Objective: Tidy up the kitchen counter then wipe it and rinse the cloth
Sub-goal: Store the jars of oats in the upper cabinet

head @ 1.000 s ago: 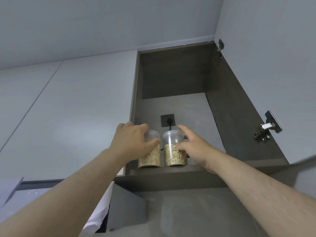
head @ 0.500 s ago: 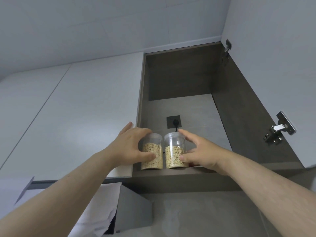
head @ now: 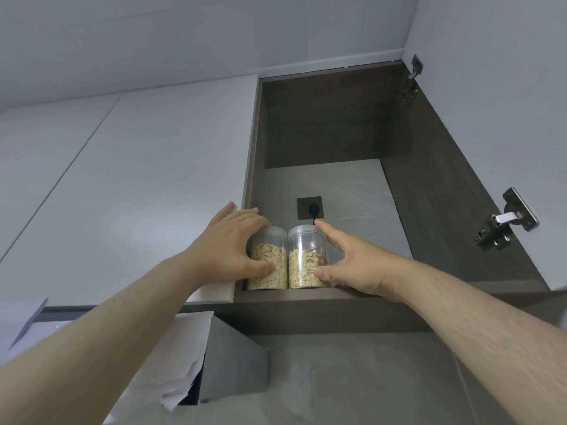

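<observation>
Both thumbs are sitting lower than a second ago as the left hand (head: 228, 243) is wrapping the left jar (head: 267, 266) and the right hand (head: 352, 262) is clasping the right jar (head: 306, 256), the two standing upright and touching at the front edge of the cabinet shelf (head: 306, 295).

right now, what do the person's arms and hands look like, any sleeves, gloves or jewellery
The left hand and the right hand are bare: no gloves, rings or watch in view. The left forearm and the right forearm are also uncovered as far as the frame shows. No sleeve, band or marking is visible.
</observation>
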Action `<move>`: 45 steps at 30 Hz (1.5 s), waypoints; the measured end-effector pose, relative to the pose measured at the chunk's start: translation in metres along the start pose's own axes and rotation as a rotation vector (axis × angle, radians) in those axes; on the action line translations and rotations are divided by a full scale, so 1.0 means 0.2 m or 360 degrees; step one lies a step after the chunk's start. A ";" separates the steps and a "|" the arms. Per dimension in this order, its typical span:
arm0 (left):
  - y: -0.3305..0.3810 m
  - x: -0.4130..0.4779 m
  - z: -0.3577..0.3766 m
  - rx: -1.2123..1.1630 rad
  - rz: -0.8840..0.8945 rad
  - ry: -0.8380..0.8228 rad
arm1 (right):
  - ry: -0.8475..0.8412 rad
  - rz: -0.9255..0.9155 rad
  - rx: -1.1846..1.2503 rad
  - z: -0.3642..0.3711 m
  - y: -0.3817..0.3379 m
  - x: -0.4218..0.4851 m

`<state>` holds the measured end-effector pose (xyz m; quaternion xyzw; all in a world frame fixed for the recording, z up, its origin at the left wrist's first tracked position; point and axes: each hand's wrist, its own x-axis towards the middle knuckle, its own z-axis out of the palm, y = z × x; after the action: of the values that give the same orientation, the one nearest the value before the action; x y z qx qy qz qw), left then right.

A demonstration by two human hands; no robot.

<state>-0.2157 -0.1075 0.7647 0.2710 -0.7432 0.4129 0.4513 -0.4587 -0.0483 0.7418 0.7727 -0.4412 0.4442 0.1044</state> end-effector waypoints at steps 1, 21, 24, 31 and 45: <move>0.00 0.00 0.00 0.0014 0.0000 -0.0002 | 0.0006 0.0002 -0.0014 0.00 0.00 0.00; 0.14 -0.13 -0.07 -0.0459 -0.0270 -0.0023 | 0.0601 -0.0075 -0.0190 0.12 -0.05 -0.21; 0.30 -0.33 -0.13 -0.0762 -0.0204 0.0250 | 0.0552 -0.0204 -0.0537 0.23 -0.02 -0.46; 0.62 -0.90 0.04 -0.1067 0.0036 0.0060 | 0.0293 0.0036 -0.0476 0.51 0.13 -1.10; 1.10 -1.72 0.69 -0.1310 0.0063 -0.0665 | -0.0038 0.0681 -0.0616 0.73 0.41 -2.04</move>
<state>-0.2946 -0.1022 0.3411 0.1324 -0.9254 0.0284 0.3540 -0.5226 0.0631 0.3201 0.6329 -0.6721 0.3545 0.1486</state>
